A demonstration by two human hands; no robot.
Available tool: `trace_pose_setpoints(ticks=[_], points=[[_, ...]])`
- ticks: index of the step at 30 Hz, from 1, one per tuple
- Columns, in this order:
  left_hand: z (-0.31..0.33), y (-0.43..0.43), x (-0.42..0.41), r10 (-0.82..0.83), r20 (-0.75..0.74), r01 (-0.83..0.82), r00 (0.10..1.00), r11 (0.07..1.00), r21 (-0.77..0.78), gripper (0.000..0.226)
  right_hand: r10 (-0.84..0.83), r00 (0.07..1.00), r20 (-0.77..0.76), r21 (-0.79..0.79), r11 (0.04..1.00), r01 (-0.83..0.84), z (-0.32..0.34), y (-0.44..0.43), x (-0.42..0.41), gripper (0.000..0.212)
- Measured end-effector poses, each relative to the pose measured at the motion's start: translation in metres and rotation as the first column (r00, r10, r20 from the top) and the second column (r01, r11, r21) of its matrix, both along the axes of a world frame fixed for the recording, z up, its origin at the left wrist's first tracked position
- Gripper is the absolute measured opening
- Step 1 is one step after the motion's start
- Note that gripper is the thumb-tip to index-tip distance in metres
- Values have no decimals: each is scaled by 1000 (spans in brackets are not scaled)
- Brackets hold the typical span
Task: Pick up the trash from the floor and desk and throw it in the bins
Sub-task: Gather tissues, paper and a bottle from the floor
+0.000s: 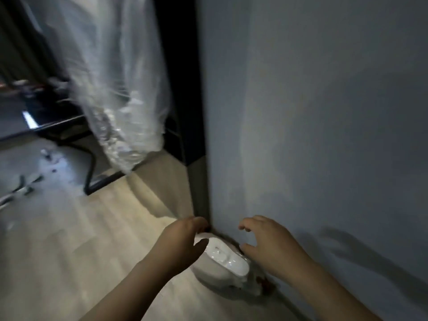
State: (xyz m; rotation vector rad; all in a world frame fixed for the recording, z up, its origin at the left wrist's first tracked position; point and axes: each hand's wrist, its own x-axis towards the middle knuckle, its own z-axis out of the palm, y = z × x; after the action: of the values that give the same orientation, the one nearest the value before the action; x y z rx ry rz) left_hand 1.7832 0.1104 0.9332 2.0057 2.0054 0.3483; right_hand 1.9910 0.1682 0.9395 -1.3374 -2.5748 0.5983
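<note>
Flanking white bin (222,262), hands (183,242) spread.

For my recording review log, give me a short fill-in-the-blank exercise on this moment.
1. The white plastic object lies on the floor at the foot of the ____.
2. The left hand and the right hand reach for it from ____ sides.
3. The right hand's fingers are spread ____.
4. The clear plastic bag hangs at the upper ____ of the view.

Missing words: wall; opposite; open; left
</note>
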Motion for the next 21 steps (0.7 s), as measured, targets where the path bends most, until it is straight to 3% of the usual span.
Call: trace_pose_setpoints(ticks=[5,11,16,21], points=[[10,-96,-147,322,-5,-322,947,947,-9,37,307,952,17,31,951,-307,17,-30,-174,42],[21,-217,-296,572,-26,-573,820,819,-24,36,518,855,28,40,854,-519,29,-96,-360,42],[19,-274,-389,678,-13,-678,735,734,-40,36,619,785,23,14,785,-620,27,-132,-475,40],[6,-278,-461,725,32,-723,688,689,-46,36,654,756,27,4,756,-654,20,-129,-561,40]])
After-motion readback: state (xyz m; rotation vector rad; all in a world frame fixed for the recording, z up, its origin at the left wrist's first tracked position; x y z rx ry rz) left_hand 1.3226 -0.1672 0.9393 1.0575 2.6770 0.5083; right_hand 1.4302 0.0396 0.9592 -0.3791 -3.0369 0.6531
